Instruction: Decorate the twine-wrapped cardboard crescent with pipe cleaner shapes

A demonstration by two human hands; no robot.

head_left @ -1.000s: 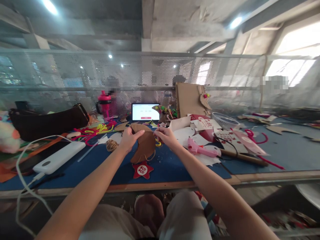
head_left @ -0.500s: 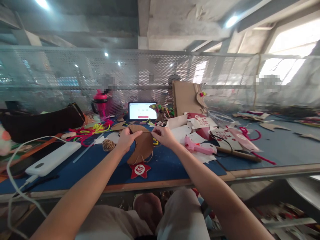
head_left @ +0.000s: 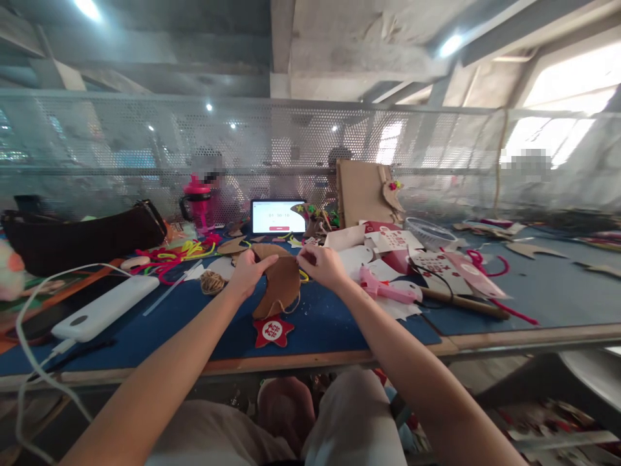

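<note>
Evidently, we have the brown cardboard pc. (head_left: pixel 280 288) between both hands, upright & facing us, just above the near part of the blue mat (head_left: pixel 194 343). L hand (head_left: pixel 248 272) is at its upper L corner: thumb flat across the front, other fingers curled behind, so we record a closed grip on the cardboard. R hand (head_left: pixel 324 265) is at the upper R edge, thumb & forefinger tips pinched narrow right at that edge; whether they hold the board or a thin strand, we can't tell. Curved lower part of the pc. hangs below the fingertips, w/ a twine loop (head_left: pixel 286 307) at its bottom edge.

Re: pose, we see both forearms reaching fwd from the lower corners & converging, wrists above the mat, hands approx. level, palms turned partly inward.

Red star (head_left: pixel 273 331) w/ white round centre is directly below the pc.; attachment unclear. Twine ball (head_left: pixel 212 282) is L of L hand, white power bank (head_left: pixel 104 309) farther L. Pink glue gun (head_left: pixel 391 289) is R of R hand, among paper scraps. Lit tablet (head_left: pixel 277 217) stands behind the pc.
</note>
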